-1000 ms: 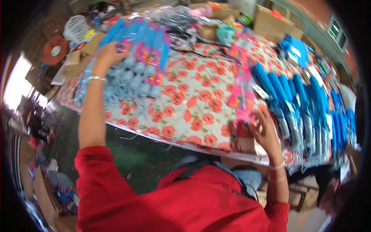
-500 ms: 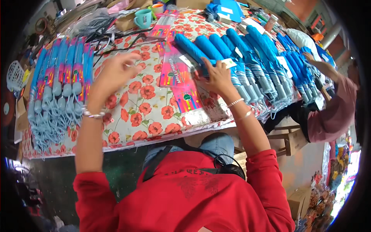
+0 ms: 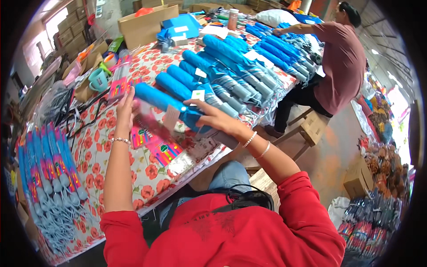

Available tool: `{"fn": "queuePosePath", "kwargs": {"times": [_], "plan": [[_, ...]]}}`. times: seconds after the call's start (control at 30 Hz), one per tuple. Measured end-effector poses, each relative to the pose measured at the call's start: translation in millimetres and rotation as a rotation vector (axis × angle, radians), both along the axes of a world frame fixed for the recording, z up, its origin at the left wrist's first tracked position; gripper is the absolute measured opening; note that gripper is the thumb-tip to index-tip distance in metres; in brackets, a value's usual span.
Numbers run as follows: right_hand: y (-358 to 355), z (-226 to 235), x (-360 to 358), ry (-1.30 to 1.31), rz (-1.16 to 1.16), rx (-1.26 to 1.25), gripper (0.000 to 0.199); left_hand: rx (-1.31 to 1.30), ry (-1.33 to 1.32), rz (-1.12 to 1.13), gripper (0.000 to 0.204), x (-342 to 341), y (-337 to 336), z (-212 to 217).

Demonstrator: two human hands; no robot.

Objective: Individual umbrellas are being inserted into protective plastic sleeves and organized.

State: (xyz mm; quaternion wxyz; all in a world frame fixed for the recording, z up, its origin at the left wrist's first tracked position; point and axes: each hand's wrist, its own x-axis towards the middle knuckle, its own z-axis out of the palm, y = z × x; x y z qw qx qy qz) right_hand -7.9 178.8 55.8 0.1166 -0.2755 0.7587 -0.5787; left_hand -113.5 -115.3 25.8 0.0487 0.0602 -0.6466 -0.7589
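Observation:
A blue folded umbrella (image 3: 153, 96) lies slantwise above the table, and my right hand (image 3: 219, 118) is closed round it near the grey handle. A white tag (image 3: 171, 116) dangles from its cloth. Beside the umbrella's far end is my left hand (image 3: 126, 111), fingers stretched and holding nothing; whether it touches the cloth I cannot tell. Beneath the umbrella, printed pink sleeves (image 3: 165, 150) lie on the flowered tablecloth (image 3: 100, 167). To the right rest several more blue umbrellas (image 3: 175, 81) with grey handles.
Several umbrellas in pink sleeves (image 3: 52, 153) lie at the left, their light-blue straps bunched together. Farther back are a teal mug (image 3: 98, 80), a cardboard box (image 3: 144, 29) and a jar (image 3: 232, 19). Another person (image 3: 340, 62) sits on the right, reaching over blue umbrellas.
My view has turned right. The right hand has gripped an umbrella and drawn it away from the pile, over the pink sleeves. My left hand has come beside its far end.

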Motion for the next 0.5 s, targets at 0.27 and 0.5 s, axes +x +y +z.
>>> {"fn": "queuePosePath", "kwargs": {"times": [0.27, 0.5], "plan": [[20, 6, 22, 0.252, -0.006, 0.370, 0.076, 0.478, 0.273, 0.078, 0.025, -15, 65, 34], [-1, 110, 44, 0.300, -0.094, 0.189, 0.071, 0.310, 0.781, -0.002, 0.029, 113, 134, 146]]}}
